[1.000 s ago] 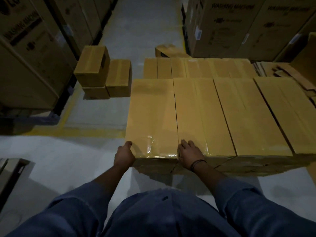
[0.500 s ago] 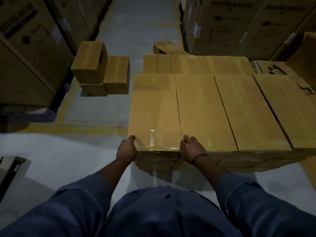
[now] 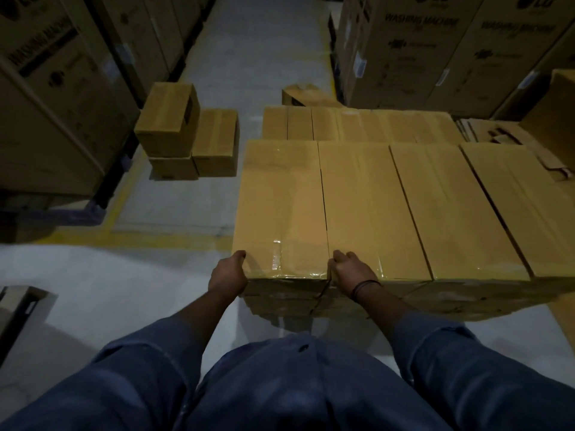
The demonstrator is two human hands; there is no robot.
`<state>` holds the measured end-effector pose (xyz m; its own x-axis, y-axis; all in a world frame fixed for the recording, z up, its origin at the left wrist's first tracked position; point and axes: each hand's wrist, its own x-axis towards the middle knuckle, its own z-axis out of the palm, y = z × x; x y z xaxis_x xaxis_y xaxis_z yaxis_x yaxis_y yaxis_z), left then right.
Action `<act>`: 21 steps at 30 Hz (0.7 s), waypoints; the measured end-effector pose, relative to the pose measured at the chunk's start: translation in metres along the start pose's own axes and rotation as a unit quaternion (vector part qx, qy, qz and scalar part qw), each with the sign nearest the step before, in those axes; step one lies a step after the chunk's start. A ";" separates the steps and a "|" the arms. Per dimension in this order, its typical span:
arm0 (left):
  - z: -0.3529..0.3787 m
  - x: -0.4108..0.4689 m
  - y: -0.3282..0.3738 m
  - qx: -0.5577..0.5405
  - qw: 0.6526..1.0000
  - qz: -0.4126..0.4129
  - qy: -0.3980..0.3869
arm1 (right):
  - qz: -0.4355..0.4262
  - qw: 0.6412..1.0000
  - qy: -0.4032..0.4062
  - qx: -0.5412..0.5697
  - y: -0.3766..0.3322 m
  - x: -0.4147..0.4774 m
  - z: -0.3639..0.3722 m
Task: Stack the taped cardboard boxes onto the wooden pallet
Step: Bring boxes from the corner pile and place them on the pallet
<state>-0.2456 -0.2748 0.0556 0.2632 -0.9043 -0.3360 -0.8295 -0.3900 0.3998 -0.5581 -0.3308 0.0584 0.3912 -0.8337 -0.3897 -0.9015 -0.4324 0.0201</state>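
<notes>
A long taped cardboard box (image 3: 280, 206) lies leftmost in the top row of a stack of like boxes (image 3: 435, 206). My left hand (image 3: 227, 273) grips its near left corner. My right hand (image 3: 350, 272) holds its near right corner, fingers at the seam with the neighbouring box. A lower row of taped boxes (image 3: 357, 127) lies behind. The pallet under the stack is hidden by the boxes and shadow.
Three small boxes (image 3: 189, 135) are piled on the floor to the left. Tall washing-machine cartons (image 3: 435, 48) stand at back right, and more (image 3: 46, 98) on the left. Flattened cardboard (image 3: 504, 135) lies at right. A yellow floor line (image 3: 140, 239) crosses left of the stack.
The view has shifted slightly closer to the stack. Both hands stay on the near corners of the leftmost box, which has slid a little forward into line with its neighbours.
</notes>
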 end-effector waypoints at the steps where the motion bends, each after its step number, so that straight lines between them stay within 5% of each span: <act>1: 0.000 0.000 0.000 -0.001 1.000 -0.001 -0.001 | 0.001 1.000 -0.001 -0.004 0.000 -0.001 0.000; 21: 0.006 0.006 0.002 0.018 1.000 -0.003 -0.007 | 0.002 1.000 -0.004 -0.022 -0.002 -0.007 0.004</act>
<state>-0.2480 -0.2801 0.0493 0.2608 -0.8998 -0.3499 -0.8458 -0.3877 0.3665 -0.5599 -0.3233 0.0573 0.3862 -0.8329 -0.3963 -0.8938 -0.4441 0.0622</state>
